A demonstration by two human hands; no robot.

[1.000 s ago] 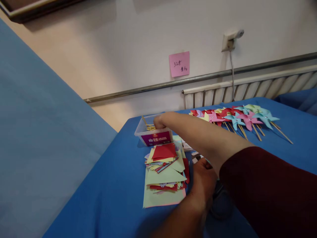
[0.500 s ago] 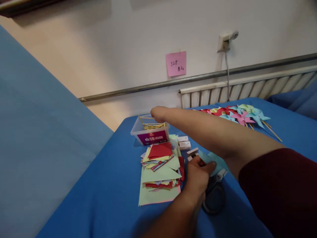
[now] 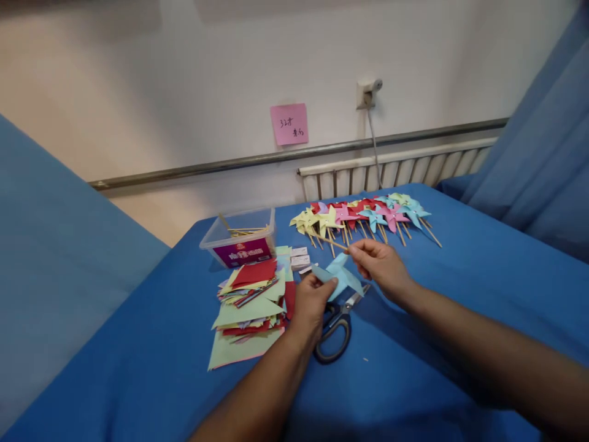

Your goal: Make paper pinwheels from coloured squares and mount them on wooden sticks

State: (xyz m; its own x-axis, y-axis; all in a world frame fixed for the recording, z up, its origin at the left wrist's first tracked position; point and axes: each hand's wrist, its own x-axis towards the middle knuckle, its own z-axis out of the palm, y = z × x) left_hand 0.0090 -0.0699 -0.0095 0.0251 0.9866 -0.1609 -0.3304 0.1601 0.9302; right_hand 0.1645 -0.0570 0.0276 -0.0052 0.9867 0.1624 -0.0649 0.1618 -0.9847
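My left hand (image 3: 313, 301) pinches a light blue paper pinwheel (image 3: 341, 276) with its blades folded in. In my right hand (image 3: 377, 264) is a thin wooden stick (image 3: 332, 241), gripped at one end and slanting up to the left above the pinwheel. Whether stick and pinwheel touch, I cannot tell. Under the pinwheel lie scissors (image 3: 338, 331) with dark handles, partly covered by the paper and my left hand. A clear plastic box (image 3: 243, 248) with a purple label holds more wooden sticks (image 3: 248, 232), left of my hands.
Stacked coloured paper (image 3: 251, 307) lies left of my left hand, beside small white boxes (image 3: 300, 261). Finished pinwheels (image 3: 354, 212) on sticks line the back of the blue-covered table (image 3: 165, 344). Behind are a radiator (image 3: 340, 181) and a wall pipe (image 3: 230, 164).
My right hand has come back from the plastic box with a stick and is now beside the pinwheel. My left hand still holds the pinwheel. The view has shifted to the right.
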